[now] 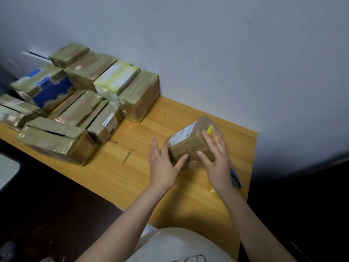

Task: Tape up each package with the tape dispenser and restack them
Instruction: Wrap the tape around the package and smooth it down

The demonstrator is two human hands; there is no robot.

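Observation:
A small brown cardboard package [190, 143] with a white label and a yellow sticker sits tilted on the wooden table [143, 173] at the right. My left hand [164, 163] grips its left side, thumb on the near face. My right hand [217, 156] lies over its top and right side, fingers spread. A blue tape dispenser [236, 179] with a roll of clear tape lies just behind my right wrist, mostly hidden by it. Several taped packages [75, 103] stand stacked at the table's far left.
A grey wall runs along the table's far side. The table's right edge [251, 176] drops off close to the dispenser. A blue-printed box [51, 91] sits among the stack. The floor to the left and right of the table is dark.

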